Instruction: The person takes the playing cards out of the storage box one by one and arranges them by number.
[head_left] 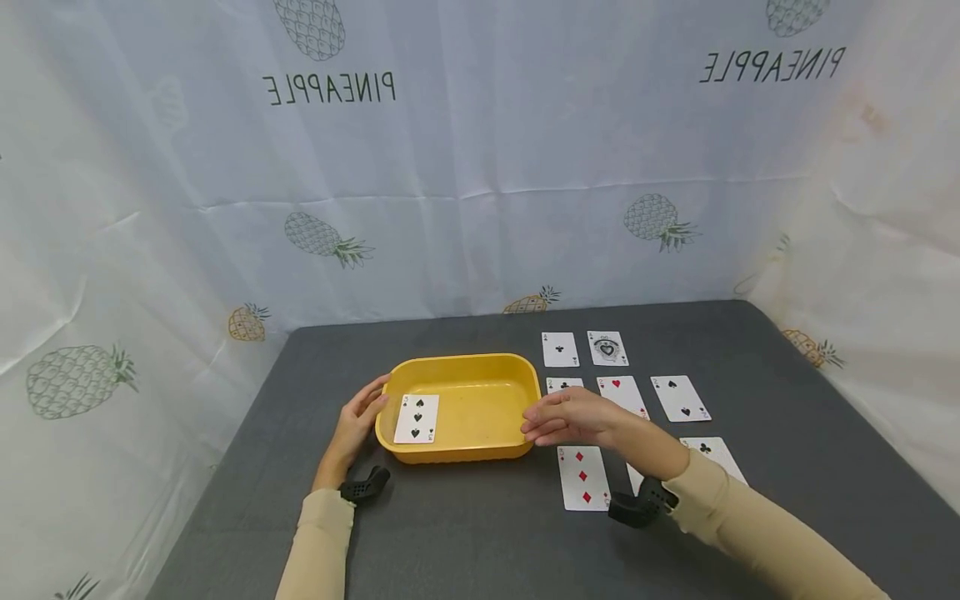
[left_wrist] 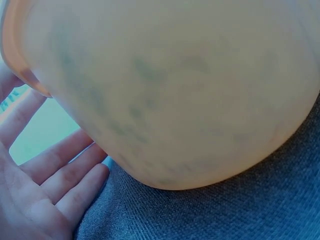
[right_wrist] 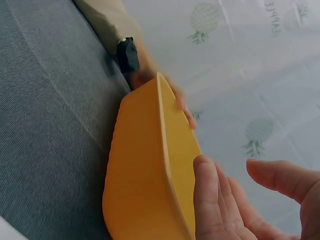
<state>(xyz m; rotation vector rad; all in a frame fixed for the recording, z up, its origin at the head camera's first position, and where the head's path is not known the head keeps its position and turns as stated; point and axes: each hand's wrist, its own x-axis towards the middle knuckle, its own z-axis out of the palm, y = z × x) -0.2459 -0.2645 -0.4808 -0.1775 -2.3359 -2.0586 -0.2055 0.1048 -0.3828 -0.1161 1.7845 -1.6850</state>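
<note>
A shallow yellow tray [head_left: 480, 450] sits on the grey table, with a three of spades card [head_left: 416, 419] at its left end. At the tray's left rim is my left hand [head_left: 358, 421], thumb over the edge and the other fingers against the outer wall, also seen along the tray wall [left_wrist: 190, 125] in the left wrist view. My right hand [head_left: 567, 418] hovers by the right rim, fingers extended and thumb apart from them; its palm holds nothing. In the right wrist view the right fingers [right_wrist: 210, 200] overlap the tray's side [right_wrist: 137, 165].
Several playing cards lie face up right of the tray, among them a three of diamonds [head_left: 584, 478], an ornate ace of spades [head_left: 607, 348] and a two of spades [head_left: 680, 398]. Some are partly hidden under my right arm. A pineapple-print curtain [head_left: 480, 167] hangs behind the table.
</note>
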